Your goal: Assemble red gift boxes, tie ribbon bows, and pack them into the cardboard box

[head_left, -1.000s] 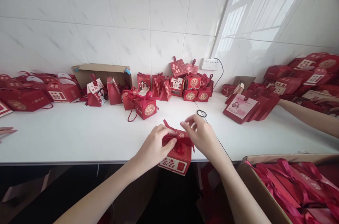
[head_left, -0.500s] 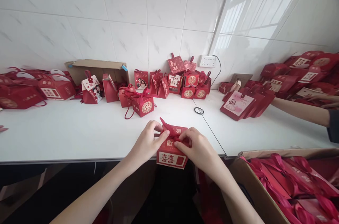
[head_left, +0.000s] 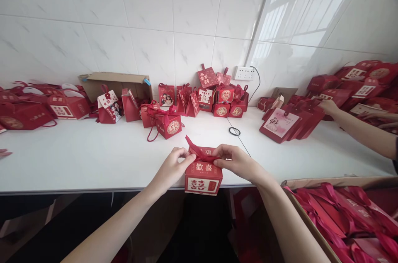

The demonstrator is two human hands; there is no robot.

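Note:
A red gift box (head_left: 203, 178) with gold lettering and a cream double-character panel sits at the table's front edge, its front jutting slightly past it. Across its top runs a dark red ribbon (head_left: 203, 156), gathered in a knot or bow at the middle. My left hand (head_left: 177, 165) pinches the ribbon at the left of the knot, and a loose tail sticks up above those fingers. On the other side, my right hand (head_left: 233, 161) pinches the ribbon between thumb and fingers. Both hands are close over the box top.
Behind stand several red boxes and bags, including a ribboned box (head_left: 169, 124). A black ring (head_left: 234, 131) lies on the white table (head_left: 93, 159). At right are handled bags (head_left: 280, 124), a co-worker's arm (head_left: 360, 128) and a carton (head_left: 298, 209) of ribboned boxes.
My right hand has shifted outward to the right and the ribbon is drawn flatter across the box top. More lettering shows. The co-worker's hand has reached to the handled bags.

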